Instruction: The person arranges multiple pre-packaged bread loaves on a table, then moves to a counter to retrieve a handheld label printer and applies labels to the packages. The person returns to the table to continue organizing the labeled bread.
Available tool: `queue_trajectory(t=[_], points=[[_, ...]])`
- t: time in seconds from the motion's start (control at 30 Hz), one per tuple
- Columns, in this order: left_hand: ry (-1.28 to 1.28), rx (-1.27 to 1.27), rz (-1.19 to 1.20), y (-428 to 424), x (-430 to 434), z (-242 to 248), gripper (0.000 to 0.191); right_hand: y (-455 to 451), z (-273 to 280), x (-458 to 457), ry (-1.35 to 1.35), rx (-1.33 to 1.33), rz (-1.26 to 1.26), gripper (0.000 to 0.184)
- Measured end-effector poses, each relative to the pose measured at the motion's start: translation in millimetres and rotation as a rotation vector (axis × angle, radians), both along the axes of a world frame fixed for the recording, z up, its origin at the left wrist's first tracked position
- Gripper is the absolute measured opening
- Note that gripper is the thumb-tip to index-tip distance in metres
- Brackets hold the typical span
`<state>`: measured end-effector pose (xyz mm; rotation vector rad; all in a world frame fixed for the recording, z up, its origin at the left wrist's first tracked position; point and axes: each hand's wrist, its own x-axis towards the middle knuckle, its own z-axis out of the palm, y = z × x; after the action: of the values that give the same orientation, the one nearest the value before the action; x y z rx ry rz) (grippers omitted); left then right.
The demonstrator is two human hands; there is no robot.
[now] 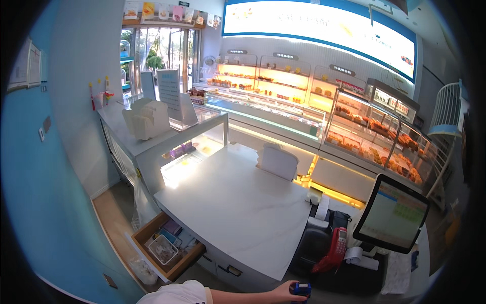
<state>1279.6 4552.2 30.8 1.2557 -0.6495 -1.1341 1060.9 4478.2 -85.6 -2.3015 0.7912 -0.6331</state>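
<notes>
My left hand (283,292) grips a small blue-and-black handheld device (300,289) at the bottom edge of the view; its exact kind is unclear. The left arm, in a pale short sleeve (178,293), stretches rightward along the near side of a white marbled counter (235,201). My right hand is out of view. Up and to the right of the held device lie a red telephone (334,249) and a curled paper strip (358,258) on a black surface.
An open wooden drawer (186,264) with a white basket (163,249) juts out at left. A touchscreen terminal (393,214) stands at right. White folded boxes (279,161) sit at the counter's far edge. Beyond are lit bakery display cases (265,114).
</notes>
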Motion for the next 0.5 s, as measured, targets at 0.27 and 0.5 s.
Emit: queue_trajectory(t=[0.27,0.5], points=[[0.777,-0.317,0.223,3,162,41,0.049,62,118,66,-0.163,0.711,-0.06,0.022],[0.684,-0.334,0.636,8,263,111,0.037,112,242,150,-0.364,1.106,0.705,0.029]])
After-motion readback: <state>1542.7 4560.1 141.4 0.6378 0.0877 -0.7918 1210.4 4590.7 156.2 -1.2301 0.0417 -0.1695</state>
